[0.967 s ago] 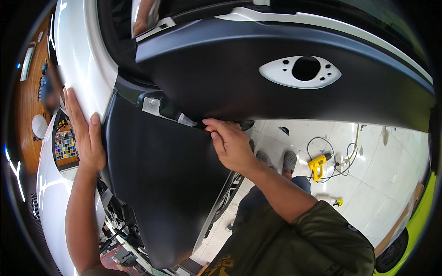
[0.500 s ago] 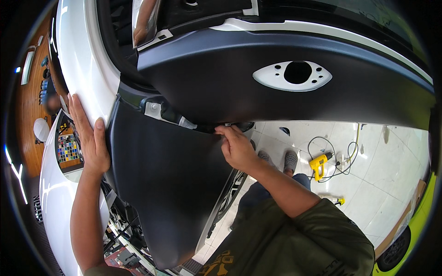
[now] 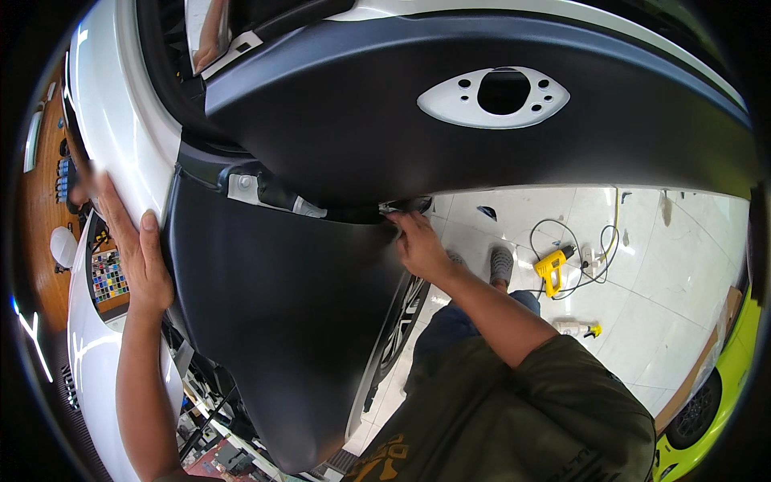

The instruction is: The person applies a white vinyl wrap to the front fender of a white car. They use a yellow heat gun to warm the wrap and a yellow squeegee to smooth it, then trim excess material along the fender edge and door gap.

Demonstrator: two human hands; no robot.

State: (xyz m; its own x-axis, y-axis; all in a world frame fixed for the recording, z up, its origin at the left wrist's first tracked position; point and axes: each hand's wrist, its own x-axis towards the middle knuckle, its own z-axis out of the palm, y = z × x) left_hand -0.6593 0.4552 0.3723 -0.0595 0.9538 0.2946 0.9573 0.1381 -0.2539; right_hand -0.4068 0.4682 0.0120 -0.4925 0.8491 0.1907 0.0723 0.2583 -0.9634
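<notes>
right hand [image 3: 421, 241] touches black fender [image 3: 289, 313]; shirt [image 3: 530, 410] bears lettering [image 3: 389, 459]

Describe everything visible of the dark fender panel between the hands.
The dark fender panel looks smooth and matte, with sheen along its rounded left edge. Broad above, it narrows toward the picture's bottom; above it sits the dark panel with a white oval. The right hand has bent fingers at the upper right corner; whether the left hand touches the left edge is unclear.
</notes>
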